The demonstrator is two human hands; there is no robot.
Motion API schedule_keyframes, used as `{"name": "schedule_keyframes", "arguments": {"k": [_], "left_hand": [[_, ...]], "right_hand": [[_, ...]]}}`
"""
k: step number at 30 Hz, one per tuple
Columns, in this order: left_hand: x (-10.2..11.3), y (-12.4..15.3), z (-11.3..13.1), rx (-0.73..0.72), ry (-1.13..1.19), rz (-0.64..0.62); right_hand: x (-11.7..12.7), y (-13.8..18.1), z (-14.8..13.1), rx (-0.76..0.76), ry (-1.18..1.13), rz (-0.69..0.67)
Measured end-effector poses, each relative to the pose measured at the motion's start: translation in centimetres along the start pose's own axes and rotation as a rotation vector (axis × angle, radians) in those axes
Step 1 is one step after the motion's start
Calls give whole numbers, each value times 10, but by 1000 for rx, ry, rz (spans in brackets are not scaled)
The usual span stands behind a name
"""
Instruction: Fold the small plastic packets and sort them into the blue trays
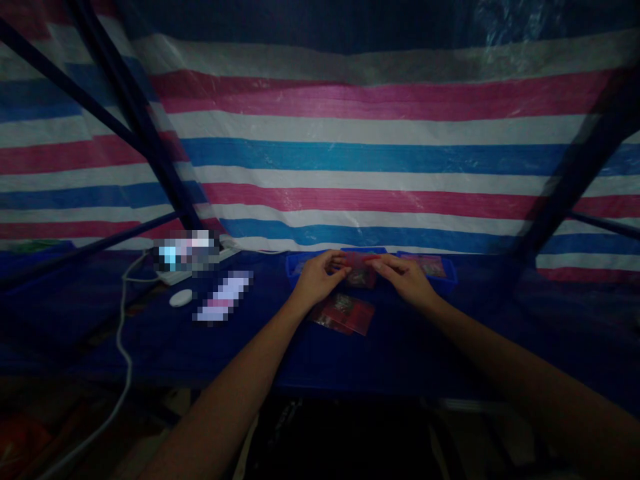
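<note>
Between my two hands hangs a small reddish see-through plastic bag (361, 275) with small grey pieces low inside it. My left hand (323, 275) pinches its upper left edge with thumb and fingers. At the upper right edge, the fingertips of my right hand (403, 275) are closed on the same bag. Below it, more reddish plastic bags (357, 316) lie overlapping on the blue tabletop (400, 353), with small metallic-looking bits in them. What the bits are is too dark to tell.
Blue bins stand behind my hands; the right blue bin (450, 272) holds a reddish bag. To the left are a pixelated phone-like object (225, 297), a white round object (181, 298), a power strip (170, 273) and a white cable (121, 333). Striped sheeting (360, 153) hangs behind.
</note>
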State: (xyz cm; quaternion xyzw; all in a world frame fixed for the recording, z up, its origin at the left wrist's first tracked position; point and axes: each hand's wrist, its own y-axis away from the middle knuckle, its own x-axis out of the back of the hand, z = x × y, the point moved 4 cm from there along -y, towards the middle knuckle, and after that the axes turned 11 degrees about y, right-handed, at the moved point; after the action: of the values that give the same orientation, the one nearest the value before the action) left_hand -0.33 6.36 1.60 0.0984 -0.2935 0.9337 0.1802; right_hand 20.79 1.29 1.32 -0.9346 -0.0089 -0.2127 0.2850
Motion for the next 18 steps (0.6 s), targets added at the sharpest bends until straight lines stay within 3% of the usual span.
{"name": "schedule_keyframes", "arguments": {"k": [3,7,13,18], "left_hand": [[2,1,6,-33,-33,19],[3,5,22,-151,-114,132],[-23,11,24,-96,-186,-109],[-25,11,16,-34,-190,-98]], "right_hand": [[-5,0,8,-41,13,-96],[-2,0,11,-49,42,1],[-10,6,-9,71,39,-44],[-12,8,-18,68,-74,-46]]}}
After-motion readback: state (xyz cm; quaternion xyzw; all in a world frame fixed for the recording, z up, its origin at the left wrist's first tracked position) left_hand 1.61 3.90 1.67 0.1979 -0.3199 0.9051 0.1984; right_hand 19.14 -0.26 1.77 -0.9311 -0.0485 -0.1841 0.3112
